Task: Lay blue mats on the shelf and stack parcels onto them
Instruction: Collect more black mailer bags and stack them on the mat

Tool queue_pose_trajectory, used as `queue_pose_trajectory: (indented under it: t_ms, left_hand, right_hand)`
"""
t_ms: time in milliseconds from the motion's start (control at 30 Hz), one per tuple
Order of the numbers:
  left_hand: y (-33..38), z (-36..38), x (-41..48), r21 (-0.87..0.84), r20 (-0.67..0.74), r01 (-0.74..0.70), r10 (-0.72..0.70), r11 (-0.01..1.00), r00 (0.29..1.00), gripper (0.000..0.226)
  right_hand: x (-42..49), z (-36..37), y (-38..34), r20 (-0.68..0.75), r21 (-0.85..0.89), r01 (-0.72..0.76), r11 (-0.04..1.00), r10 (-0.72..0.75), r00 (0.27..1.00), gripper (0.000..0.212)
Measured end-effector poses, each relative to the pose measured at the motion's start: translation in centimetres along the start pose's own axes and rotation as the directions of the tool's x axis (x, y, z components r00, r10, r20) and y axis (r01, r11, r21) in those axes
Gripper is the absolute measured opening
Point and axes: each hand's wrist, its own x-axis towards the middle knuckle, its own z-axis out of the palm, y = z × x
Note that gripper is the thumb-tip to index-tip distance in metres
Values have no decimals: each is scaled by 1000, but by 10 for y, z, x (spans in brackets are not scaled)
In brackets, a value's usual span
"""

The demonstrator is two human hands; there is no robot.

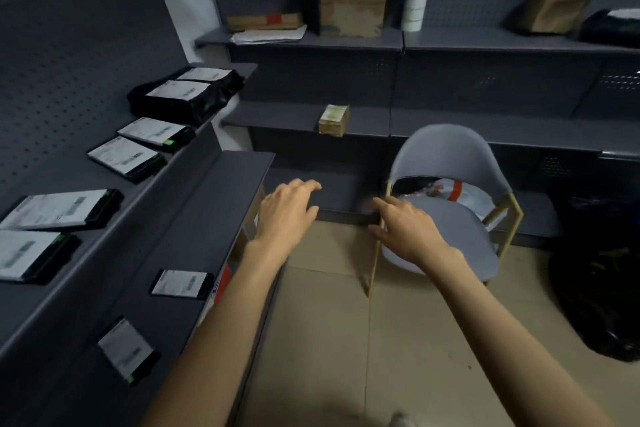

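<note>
While dark grey metal shelves [194, 218] fill the left side and far wall, a grey chair with pale wooden legs [446, 229] stands on the tiled floor. Flat black parcels with white labels [138, 156] lie along the left shelves. Both arms reach out: left hand [287, 211] and right hand [401, 225] hover, fingers spread, holding nothing.

Dim, cool indoor light leaves the dark grey metal shelves [311, 121] murky. The pale beige tiled floor [346, 340] is brightest. Wide-angle distortion bends the edges, and fine detail is soft.
</note>
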Motion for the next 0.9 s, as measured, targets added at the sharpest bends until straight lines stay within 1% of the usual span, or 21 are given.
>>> queue_pose_trajectory:
  t_ms: [167,300,433,533,733,900]
  left_hand:
    - [-59,9,85,121,-62,109,-102,987,993,43]
    - [-105,8,162,174,-111,253,-236,952,965,42]
    - [-135,2,241,203,-144,329,-304,922,942,41]
    - [-158,-4,282,197,-201,400,-363,895,910,43]
    - [-212,-21,313,206,-316,570,-497,795,808,40]
    - [-250,-26,339,234,-349,665,-577,710,738,40]
  right_hand:
    - [131,7,5,4,-28,88,996,-88,996,51]
    - [247,7,-4,30,-27,222,975,-221,975,56]
    - [357,-8,-12,9,-21,331,943,-331,944,50]
    - [427,-16,-26,-27,-79,404,912,-407,913,45]
    - [517,-28,-85,-60,-78,519,851,-524,850,45]
    - [567,-25,-146,-71,-24,624,781,-624,778,43]
